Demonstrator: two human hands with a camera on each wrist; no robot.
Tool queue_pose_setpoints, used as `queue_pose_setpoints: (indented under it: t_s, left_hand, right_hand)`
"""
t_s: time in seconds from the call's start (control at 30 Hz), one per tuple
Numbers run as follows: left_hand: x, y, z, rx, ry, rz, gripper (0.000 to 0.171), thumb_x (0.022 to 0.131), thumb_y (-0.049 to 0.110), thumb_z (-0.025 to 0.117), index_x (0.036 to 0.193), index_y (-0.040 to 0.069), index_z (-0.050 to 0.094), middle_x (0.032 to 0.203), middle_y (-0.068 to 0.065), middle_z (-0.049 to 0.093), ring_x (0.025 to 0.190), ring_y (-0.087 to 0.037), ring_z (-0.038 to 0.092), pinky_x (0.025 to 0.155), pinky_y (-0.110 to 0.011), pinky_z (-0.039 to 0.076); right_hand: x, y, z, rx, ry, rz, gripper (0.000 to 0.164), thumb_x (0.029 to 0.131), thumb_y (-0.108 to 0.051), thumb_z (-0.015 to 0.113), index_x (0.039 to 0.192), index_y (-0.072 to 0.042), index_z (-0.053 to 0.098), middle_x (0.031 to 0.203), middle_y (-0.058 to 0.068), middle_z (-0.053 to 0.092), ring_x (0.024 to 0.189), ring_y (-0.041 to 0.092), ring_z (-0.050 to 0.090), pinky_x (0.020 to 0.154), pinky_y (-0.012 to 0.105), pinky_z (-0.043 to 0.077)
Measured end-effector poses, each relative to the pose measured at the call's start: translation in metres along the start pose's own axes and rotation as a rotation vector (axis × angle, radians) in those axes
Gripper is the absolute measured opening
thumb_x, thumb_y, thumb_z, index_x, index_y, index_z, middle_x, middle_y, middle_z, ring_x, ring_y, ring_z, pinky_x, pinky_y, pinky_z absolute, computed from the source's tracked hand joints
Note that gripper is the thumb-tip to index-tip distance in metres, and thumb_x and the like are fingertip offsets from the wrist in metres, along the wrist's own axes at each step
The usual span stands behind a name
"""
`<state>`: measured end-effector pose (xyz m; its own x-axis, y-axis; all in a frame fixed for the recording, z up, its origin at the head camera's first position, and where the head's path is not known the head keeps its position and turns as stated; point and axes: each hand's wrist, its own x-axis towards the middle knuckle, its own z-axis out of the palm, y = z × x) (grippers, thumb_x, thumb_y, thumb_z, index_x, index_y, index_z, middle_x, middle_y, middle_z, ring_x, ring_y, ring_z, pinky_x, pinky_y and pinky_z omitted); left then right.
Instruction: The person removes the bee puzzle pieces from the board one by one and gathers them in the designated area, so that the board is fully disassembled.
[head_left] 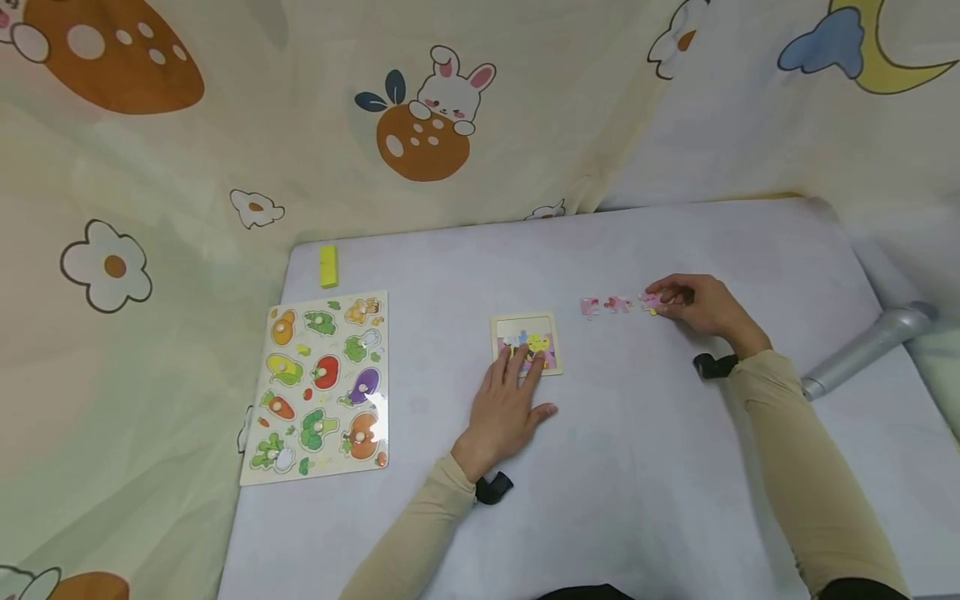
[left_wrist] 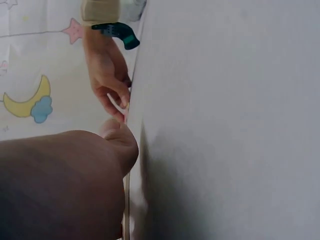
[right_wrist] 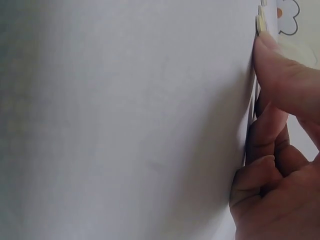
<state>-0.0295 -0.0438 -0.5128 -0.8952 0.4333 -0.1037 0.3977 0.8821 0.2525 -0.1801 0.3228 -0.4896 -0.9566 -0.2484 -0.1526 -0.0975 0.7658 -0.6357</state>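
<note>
A vegetable board (head_left: 341, 467) is lying on the table (head_left: 637, 475), a yellow block (head_left: 328, 267) sitting just beyond it. The left hand (head_left: 504, 421), fingers straight and gripping nothing, is resting on a small puzzle frame (head_left: 525, 322). Further right, 2 pink pieces (head_left: 618, 305) are lying in a row; beside them the right hand (head_left: 705, 304) is pinching a 3rd piece (head_left: 650, 301) between thumb and forefinger.

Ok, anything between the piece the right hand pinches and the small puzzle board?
Yes: two loose pink pieces lie roughly between that piece and the puzzle board; the left hand covers part of the board's lower half.
</note>
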Motion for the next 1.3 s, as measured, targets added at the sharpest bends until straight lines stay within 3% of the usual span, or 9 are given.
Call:
queue_pose_setpoints:
  t_s: [0.3,0.57,0.83,1.07,1.3]
  left_hand:
    - [0.0,0.007,0.004,-0.008,0.021,-0.031,0.077,0.108,0.055,0.048,0.169,0.012,0.028,0.174,-0.015,0.021,0.162,-0.037,0.016,0.132,-0.046,0.02]
    - [-0.001,0.01,0.007,0.035,0.051,-0.041,0.078,0.108,0.056,0.048,0.168,0.009,0.03,0.171,-0.014,0.029,0.16,-0.036,0.022,0.13,-0.044,0.023]
    - [-0.004,0.01,0.007,0.089,0.017,-0.018,0.081,0.109,0.058,0.045,0.169,0.007,0.025,0.177,-0.013,0.021,0.164,-0.034,0.019,0.132,-0.046,0.021]
    - [-0.008,0.011,0.005,0.081,-0.027,-0.025,0.085,0.108,0.06,0.044,0.17,0.008,0.02,0.179,-0.012,0.012,0.166,-0.034,0.008,0.133,-0.046,0.017]
    - [-0.009,0.007,0.006,0.043,-0.018,-0.001,0.083,0.109,0.058,0.045,0.17,0.007,0.019,0.179,-0.012,0.013,0.166,-0.035,0.006,0.134,-0.046,0.016]
  right_hand:
    - [-0.003,-0.003,-0.003,0.056,0.017,-0.035,0.038,0.094,-0.015,0.082,0.13,-0.007,0.074,0.105,0.013,0.072,0.085,0.009,0.057,0.073,0.016,0.043]
    - [0.004,-0.033,0.005,0.15,0.011,-0.057,0.036,0.095,-0.016,0.081,0.13,-0.009,0.075,0.105,0.014,0.073,0.086,0.011,0.063,0.072,0.018,0.048]
    - [0.018,-0.074,0.033,0.129,-0.044,-0.121,0.032,0.096,-0.016,0.081,0.127,-0.009,0.077,0.101,0.01,0.072,0.087,0.019,0.062,0.074,0.022,0.048]
    - [0.028,-0.11,0.066,0.155,-0.104,-0.257,0.028,0.094,-0.013,0.082,0.121,-0.005,0.078,0.092,0.009,0.073,0.081,0.018,0.06,0.073,0.023,0.047]
    - [0.037,-0.139,0.09,0.168,-0.165,-0.333,0.025,0.094,-0.014,0.082,0.118,-0.006,0.08,0.089,0.005,0.075,0.082,0.018,0.06,0.077,0.03,0.048]
